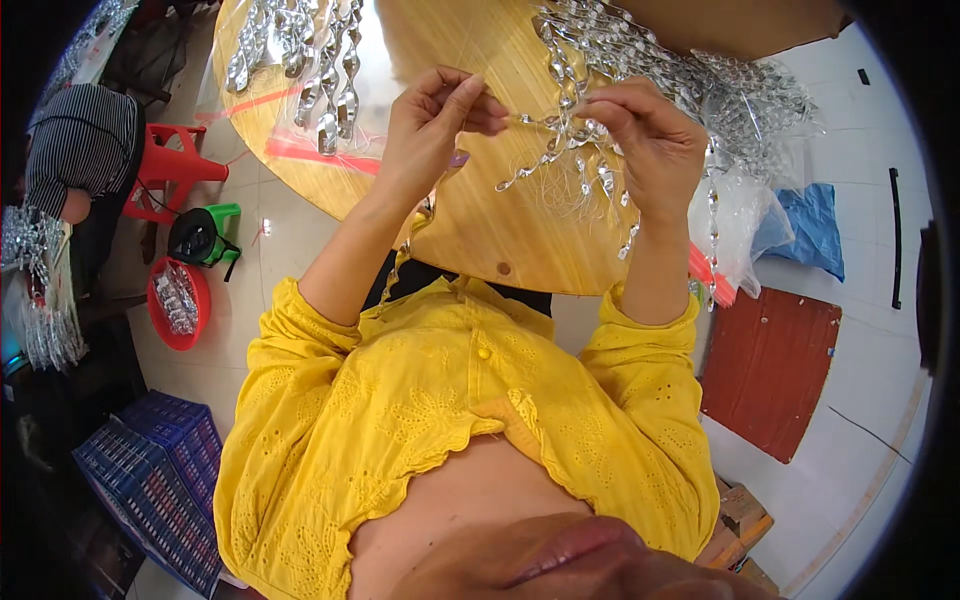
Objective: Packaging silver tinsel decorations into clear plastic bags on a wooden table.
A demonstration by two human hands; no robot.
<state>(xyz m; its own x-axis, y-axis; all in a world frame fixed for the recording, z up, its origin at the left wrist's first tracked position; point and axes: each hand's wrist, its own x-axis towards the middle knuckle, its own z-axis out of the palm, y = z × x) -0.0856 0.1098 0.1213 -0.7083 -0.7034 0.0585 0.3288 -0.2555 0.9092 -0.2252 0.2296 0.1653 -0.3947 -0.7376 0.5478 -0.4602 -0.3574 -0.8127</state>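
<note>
Over the round wooden table point(470, 220), both my hands are closed in a pinch. Between their fingertips runs a short shiny silver twisted strip point(540, 120). My left hand point(435, 115) has its thumb and fingers at the strip's left end. Thumb and forefinger of my right hand point(650, 145) meet at its other end, beside more silver strands. Fine clear threads point(570, 190) lie tangled below. A further twisted strip point(405, 250) hangs past the table edge under my left wrist, near a small purple piece point(458, 159); what it hangs from is hidden.
Silver twisted strips point(345, 85) lie on clear bags at the table's left; a large heap point(640, 55) fills the far right. Red stool point(170, 165), red basin point(205, 310) and blue crate point(160, 450) stand left, near a person in stripes point(85, 140). A red-brown board point(770, 370) lies right.
</note>
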